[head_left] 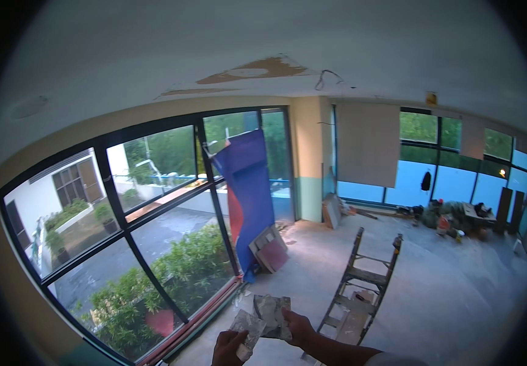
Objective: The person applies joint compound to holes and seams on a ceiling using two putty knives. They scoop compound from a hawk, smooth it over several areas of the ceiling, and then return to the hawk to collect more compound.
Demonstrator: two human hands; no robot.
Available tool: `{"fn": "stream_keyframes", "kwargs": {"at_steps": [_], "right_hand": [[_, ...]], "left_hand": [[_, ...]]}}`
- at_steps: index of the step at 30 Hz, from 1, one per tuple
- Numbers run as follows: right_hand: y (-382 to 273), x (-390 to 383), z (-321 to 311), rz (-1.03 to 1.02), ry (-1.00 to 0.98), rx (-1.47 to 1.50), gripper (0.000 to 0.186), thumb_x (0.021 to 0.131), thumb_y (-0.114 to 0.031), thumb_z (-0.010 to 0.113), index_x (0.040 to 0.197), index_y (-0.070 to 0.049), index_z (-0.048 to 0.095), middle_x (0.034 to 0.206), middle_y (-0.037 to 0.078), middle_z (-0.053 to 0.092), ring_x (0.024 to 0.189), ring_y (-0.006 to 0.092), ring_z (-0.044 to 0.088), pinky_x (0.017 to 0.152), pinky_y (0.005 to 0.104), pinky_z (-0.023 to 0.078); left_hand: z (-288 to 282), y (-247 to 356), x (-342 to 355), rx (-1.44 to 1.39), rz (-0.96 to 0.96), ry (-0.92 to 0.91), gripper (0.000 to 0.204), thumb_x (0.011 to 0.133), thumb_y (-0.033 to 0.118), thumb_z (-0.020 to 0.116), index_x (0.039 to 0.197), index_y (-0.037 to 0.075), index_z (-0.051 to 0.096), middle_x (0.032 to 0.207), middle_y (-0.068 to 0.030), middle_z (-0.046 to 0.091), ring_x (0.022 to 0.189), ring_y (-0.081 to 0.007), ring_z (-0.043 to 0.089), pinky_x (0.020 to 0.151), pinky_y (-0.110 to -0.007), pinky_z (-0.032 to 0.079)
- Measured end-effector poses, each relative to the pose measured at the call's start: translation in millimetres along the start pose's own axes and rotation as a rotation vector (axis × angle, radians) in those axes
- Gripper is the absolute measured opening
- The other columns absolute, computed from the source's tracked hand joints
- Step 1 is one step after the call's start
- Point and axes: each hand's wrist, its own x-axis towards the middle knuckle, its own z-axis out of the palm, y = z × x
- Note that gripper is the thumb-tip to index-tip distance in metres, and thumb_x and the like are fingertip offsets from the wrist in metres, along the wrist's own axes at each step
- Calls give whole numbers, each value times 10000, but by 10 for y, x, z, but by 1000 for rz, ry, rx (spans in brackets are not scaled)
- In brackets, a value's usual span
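Note:
My left hand [229, 348] is closed on the lower end of a pale grey, plaster-smeared flat blade [249, 332], which looks like a scraper. Closed around the right side of a broader, darker grey plate [269, 310] is my right hand [300, 327]. Rough, plaster-like patches cover this plate. The pale blade overlaps the plate's left side; whether they touch, I cannot tell. Any handles are hidden by my fingers.
A stepladder [361, 293] stands just right of my hands. Large windows [160, 207] line the left, with a blue sheet [248, 189] hanging there and boards [269, 250] leaning below. Piled materials [449, 215] lie at the far right. A wire [327, 78] dangles from the patched ceiling.

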Motion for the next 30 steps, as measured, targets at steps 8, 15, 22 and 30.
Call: {"fn": "stream_keyframes", "kwargs": {"at_steps": [8, 15, 22, 30], "right_hand": [[-649, -1121, -43, -1, 249, -181, 397, 972, -316, 498, 1217, -4, 520, 1127, 141, 620, 992, 298, 636, 872, 457, 532], [-1939, -1814, 211, 206, 594, 625, 379, 982, -275, 469, 1269, -29, 483, 1153, 155, 606, 1018, 323, 624, 908, 491, 508], [-1661, -2242, -523, 109, 729, 536, 388, 998, -274, 418, 1255, 5, 498, 1164, 153, 608, 1038, 306, 621, 935, 455, 494], [-1628, -2274, -1363, -12, 674, 515, 391, 990, -260, 421, 1272, 1, 494, 1189, 148, 604, 1045, 310, 619, 940, 455, 487]], "left_hand": [[1, -588, -861, 36, 26, -301, 447, 716, -42, 550, 1148, 37, 633, 887, -185, 568, 848, -361, 541, 753, -434, 464], [4, -1380, -1763, -94, -647, -503, 270, 820, 84, 490, 1034, -5, 628, 908, -266, 572, 867, -429, 557, 763, -473, 465], [29, -1385, -1957, 206, -554, -771, 405, 908, 304, 441, 979, -39, 643, 985, -319, 609, 942, -447, 576, 825, -480, 470], [642, -1834, -2366, 260, -543, -600, 381, 872, 319, 521, 951, -31, 651, 888, -272, 657, 863, -429, 630, 758, -486, 493]]}}
